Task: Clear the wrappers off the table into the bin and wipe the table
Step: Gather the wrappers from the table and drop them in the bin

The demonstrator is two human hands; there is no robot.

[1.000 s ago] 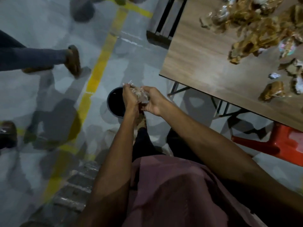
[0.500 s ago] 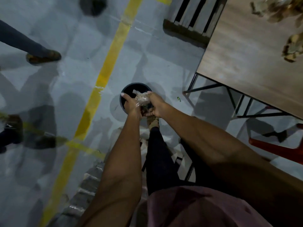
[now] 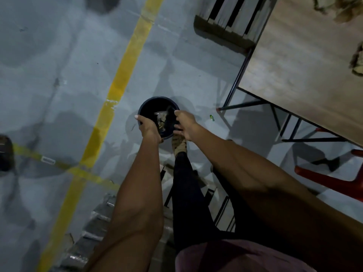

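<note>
Both hands are reaching down over the bin (image 3: 146, 107), a dark round one sitting on the grey floor (image 3: 59, 85) just right of a yellow line (image 3: 125, 69). Left hand (image 3: 148, 128) is hanging over the bin's left rim, fingers loosely spread, nothing showing in it. Right hand (image 3: 184, 123) is hanging over the right rim, fingers curled downward; a dark strip is showing just beside its fingertips inside the bin, possibly pinched, but the view is too dim and I cannot tell if it is gripping anything. Wrappers (image 3: 161, 122) are lying inside the bin between the two hands, pale and crumpled.

Desk (image 3: 294, 65) is standing well apart from the bin at upper right, wood-look top on a dark metal frame. More wrappers are lying on it: a pile (image 3: 337, 6) cut by the top edge, and another clump (image 3: 358, 61) at the right edge, both blurred. A small green scrap (image 3: 211, 117) is lying on the floor between bin and desk leg. A foot (image 3: 179, 145) in a tan shoe is standing just below the bin, touching or nearly touching its near side. A red chair (image 3: 330, 177) is showing partly under the desk at right. A slatted pallet (image 3: 227, 18) is lying beside the desk's far end.
</note>
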